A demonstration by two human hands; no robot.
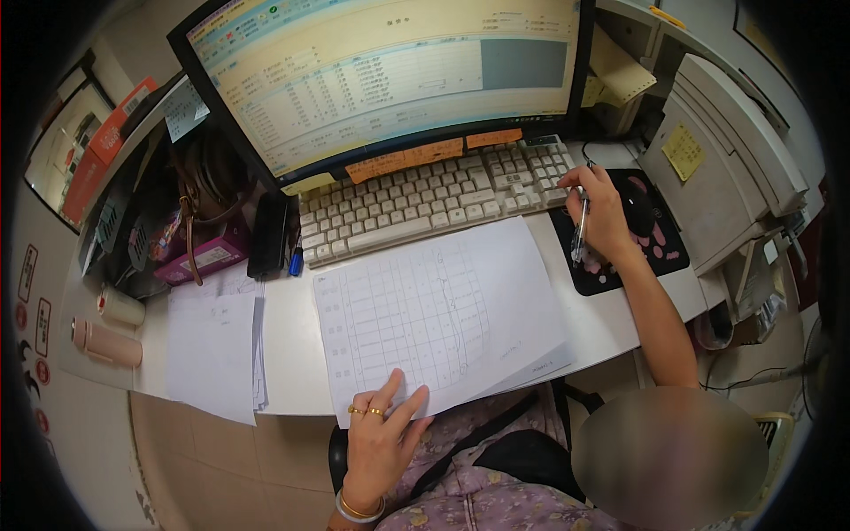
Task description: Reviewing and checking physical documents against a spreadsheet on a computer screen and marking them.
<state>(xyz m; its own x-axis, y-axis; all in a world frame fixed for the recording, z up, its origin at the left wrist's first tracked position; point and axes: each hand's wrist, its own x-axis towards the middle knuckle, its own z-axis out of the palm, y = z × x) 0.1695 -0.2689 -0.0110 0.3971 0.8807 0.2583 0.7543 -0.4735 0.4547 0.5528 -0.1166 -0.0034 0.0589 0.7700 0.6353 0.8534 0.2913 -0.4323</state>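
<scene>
Sheet [434,310], a printed table with ruled rows, lies flat on the counter [288,354] in the lower middle of the frame, just below the keyboard [434,199]. At the far left two pinkish tubes [111,327] rest near the counter's edge, and beside them a second stack of papers [217,350] hangs over the front. The left hand [381,434] (rings on two fingers, a bangle at the wrist) presses the sheet's lower edge with spread fingers; its grip is released, flat on the paper, holding nothing. Above, the monitor [381,75] shows a filled-in form. Toward the right, the right hand [602,217] has a pen [579,232] clamped in its grip while the forefinger reaches to the keyboard's number pad. Under that wrist sits a dark mouse pad [651,230], and a printer [726,168] fills the right edge.

Judging by this, the step in hand is keying figures from the sheet into the screen. The next move calls for keeping the sheet pinned, finding the next row, and striking the right keys without dropping the pen.
</scene>
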